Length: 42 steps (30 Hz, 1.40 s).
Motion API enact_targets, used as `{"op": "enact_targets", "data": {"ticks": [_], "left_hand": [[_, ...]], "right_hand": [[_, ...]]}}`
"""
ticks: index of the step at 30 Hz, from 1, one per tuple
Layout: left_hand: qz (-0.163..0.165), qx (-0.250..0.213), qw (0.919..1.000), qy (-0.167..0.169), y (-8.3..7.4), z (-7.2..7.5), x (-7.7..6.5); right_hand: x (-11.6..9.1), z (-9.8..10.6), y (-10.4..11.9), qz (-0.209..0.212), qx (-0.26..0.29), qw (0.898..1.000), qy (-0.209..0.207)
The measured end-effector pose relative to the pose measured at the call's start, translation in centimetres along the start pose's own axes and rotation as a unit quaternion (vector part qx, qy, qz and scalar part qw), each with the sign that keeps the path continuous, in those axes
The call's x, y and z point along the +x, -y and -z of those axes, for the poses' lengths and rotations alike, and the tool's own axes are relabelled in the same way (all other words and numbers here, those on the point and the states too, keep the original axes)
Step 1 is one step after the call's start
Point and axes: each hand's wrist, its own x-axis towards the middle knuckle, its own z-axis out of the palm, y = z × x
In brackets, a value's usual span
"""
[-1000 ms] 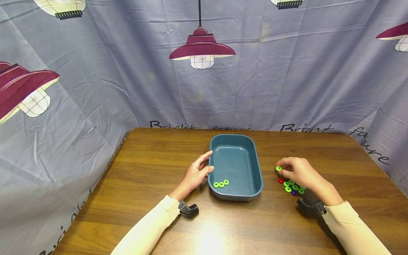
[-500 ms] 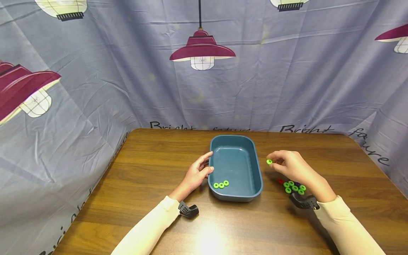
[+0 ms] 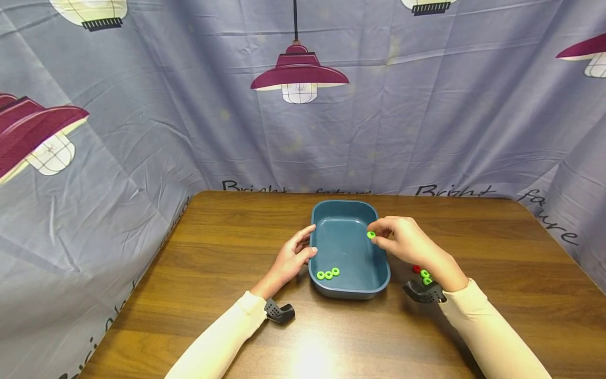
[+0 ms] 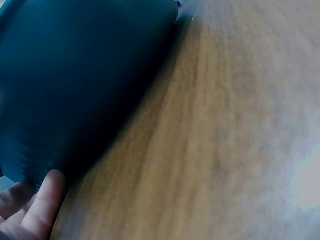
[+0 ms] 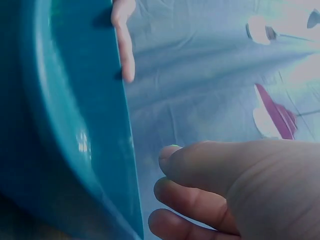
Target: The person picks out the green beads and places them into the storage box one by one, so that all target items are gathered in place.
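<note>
A dark blue plastic bin (image 3: 347, 290) stands mid-table. My left hand (image 3: 294, 255) holds it by its left rim, thumb and forefinger tips over the edge; the left wrist view has other fingers (image 4: 47, 200) against its outer wall. Between thumb and forefinger, my right hand (image 3: 404, 239) pinches a small green ring (image 3: 371, 235) above the bin's right side. In the right wrist view only a sliver of that ring shows behind the thumb (image 5: 172, 159). Three matching green rings (image 3: 329, 275) lie in a row on the bin's floor, near its front left corner.
Right of the bin, a red ring (image 3: 416, 269) and green rings (image 3: 425, 274) lie on the wooden table (image 3: 227, 231); the right forearm covers others of that pile. A lamp-printed curtain (image 3: 293, 142) hangs behind the table. Each wrist wears a black camera mount (image 3: 280, 311).
My right hand has carried the green ring from the pile leftward to above the bin's right side. The left hand and the bin have stayed put.
</note>
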Motion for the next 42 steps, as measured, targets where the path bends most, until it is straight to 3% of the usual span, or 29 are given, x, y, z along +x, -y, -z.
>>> {"op": "enact_targets", "data": {"ticks": [14,23,42], "left_hand": [[-0.001,-0.013,0.9999,0.009,0.3,0.1,0.2],[-0.001,-0.009,0.9999,0.007,0.1,0.1,0.1],[-0.003,-0.012,0.9999,0.008,0.0,0.1,0.1]], "right_hand": [[1.3,-2.7,2.3,0.021,0.013,0.998,0.061],[1.5,-4.3,3.1,0.073,-0.008,0.994,0.086],[1.8,-6.8,4.1,0.049,-0.03,0.992,0.11]]}}
